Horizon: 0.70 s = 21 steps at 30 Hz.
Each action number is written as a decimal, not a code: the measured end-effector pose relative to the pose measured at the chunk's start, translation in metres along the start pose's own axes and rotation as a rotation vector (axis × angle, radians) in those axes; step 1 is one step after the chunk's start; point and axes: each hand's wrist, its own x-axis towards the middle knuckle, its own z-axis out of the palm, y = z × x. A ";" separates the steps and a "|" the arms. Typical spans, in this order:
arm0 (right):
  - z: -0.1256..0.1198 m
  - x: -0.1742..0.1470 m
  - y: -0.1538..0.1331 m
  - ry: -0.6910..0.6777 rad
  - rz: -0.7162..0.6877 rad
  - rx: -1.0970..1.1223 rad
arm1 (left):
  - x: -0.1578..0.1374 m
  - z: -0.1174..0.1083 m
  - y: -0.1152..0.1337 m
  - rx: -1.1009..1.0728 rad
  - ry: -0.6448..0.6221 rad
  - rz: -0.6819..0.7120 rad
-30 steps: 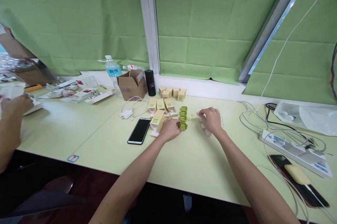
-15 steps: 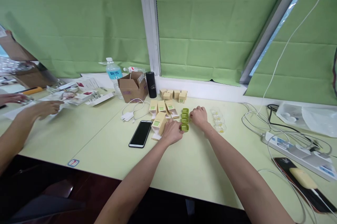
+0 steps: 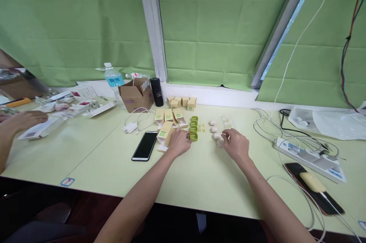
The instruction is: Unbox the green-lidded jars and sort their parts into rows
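A column of small green square cups (image 3: pixel 193 129) stands on the table. My left hand (image 3: pixel 179 142) is closed at the nearest cup, its fingertips against that cup's near left side. Just right of the cups lie several tiny yellow pieces (image 3: pixel 201 128). Farther right is a column of small white rounded pieces (image 3: pixel 213 130). My right hand (image 3: pixel 236 145) is over the near end of this column, thumb and fingers pinched together; whether a white piece is between them is hidden. Behind its fingers lies a clear plastic blister (image 3: pixel 228 122), partly covered.
Opened cream boxes (image 3: pixel 168 115) lie left of the cups, with closed small boxes (image 3: pixel 183 102) behind. A phone (image 3: pixel 145 146), a charger (image 3: pixel 130 127), a carton (image 3: pixel 137 96) and a black flask (image 3: pixel 156 91) stand left. Cables and a power strip (image 3: pixel 310 159) lie right. Another person's hand (image 3: pixel 27 120) works far left.
My right hand has moved right and toward me, from beside the green cups to the white pieces, uncovering the yellow and white pieces. My left hand stays at the nearest cup.
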 end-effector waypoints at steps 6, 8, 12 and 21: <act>-0.001 -0.017 0.000 -0.279 0.067 -0.200 | 0.000 0.003 -0.001 0.033 0.020 0.006; -0.001 -0.016 0.001 -0.306 0.058 -0.217 | 0.000 0.003 -0.001 0.058 0.019 0.005; -0.002 -0.015 0.003 -0.333 0.045 -0.225 | 0.000 0.002 0.000 0.085 0.016 -0.001; -0.007 -0.011 0.010 -0.490 0.110 -0.247 | 0.000 -0.009 -0.001 0.062 0.105 -0.030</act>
